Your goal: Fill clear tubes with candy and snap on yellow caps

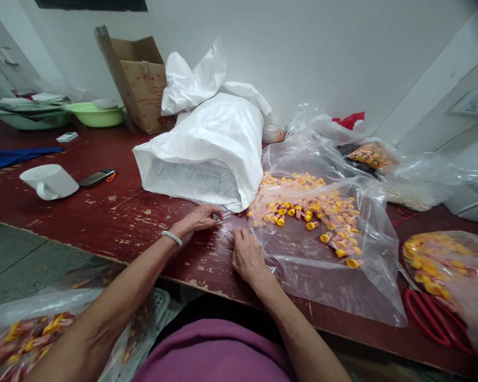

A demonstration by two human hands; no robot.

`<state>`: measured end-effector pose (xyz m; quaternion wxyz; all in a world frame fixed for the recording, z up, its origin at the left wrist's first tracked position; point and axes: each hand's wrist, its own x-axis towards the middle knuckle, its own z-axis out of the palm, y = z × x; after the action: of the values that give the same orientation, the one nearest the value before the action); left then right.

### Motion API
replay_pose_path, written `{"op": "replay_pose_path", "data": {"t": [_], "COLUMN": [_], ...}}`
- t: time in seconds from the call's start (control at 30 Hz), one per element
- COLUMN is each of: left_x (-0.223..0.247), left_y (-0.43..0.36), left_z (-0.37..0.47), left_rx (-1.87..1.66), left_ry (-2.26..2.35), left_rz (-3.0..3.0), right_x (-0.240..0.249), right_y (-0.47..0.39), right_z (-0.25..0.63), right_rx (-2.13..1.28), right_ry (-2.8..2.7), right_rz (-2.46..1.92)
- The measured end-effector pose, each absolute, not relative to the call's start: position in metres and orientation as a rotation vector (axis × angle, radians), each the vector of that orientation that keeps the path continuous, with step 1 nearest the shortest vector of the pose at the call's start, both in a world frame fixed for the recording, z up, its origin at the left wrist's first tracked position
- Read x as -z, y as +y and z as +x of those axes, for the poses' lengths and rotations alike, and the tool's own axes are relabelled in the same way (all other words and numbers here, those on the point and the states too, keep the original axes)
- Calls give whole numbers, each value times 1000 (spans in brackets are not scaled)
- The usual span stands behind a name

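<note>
My left hand (201, 217), with a beaded bracelet at its wrist, has its fingers curled at a few clear plastic tubes (225, 215) by the mouth of a white woven sack (223, 132). More clear tubes (199, 172) show inside the sack, which lies on its side with its opening toward me. My right hand (247, 255) rests closed on the table just right of it; whatever lies in its fingers, if anything, is hidden. Beside that hand, an open clear plastic bag (326, 273) is spread out, holding many small yellow-rimmed printed pieces (281, 221).
Red-handled scissors (434, 318) and a filled bag (454, 265) lie at right. A white mug (51, 181), a phone (97, 178) and a cardboard box (143, 90) stand left. The worn red table (115, 228) ends close before me; another filled bag (27, 331) sits below.
</note>
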<state>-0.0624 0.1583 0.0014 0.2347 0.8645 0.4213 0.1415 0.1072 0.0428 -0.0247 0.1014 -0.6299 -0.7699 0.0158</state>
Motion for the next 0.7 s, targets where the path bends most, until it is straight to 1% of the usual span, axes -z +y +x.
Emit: {"op": "replay_pose_path", "data": {"t": [0.27, 0.33, 0.47, 0.57, 0.7], "left_x": [29, 34, 30, 29, 37], "left_y": [158, 160, 151, 129, 98], "left_z": [-41, -38, -38, -41, -44], "left_rx": [-656, -711, -780, -818, -856], "left_ry": [1312, 1312, 1297, 1120, 791], "left_rz": [2313, 2267, 2147, 1856, 1376], "right_x": [26, 29, 37, 43, 46], "right_y": [43, 45, 49, 51, 50], "right_z": [108, 111, 123, 126, 116], "right_rx": [-47, -138, -401, -472, -685], "right_ry": [-2251, -2178, -1842, -1697, -1469], "right_rz": [-1804, -1740, -1605, -1607, -1408]}}
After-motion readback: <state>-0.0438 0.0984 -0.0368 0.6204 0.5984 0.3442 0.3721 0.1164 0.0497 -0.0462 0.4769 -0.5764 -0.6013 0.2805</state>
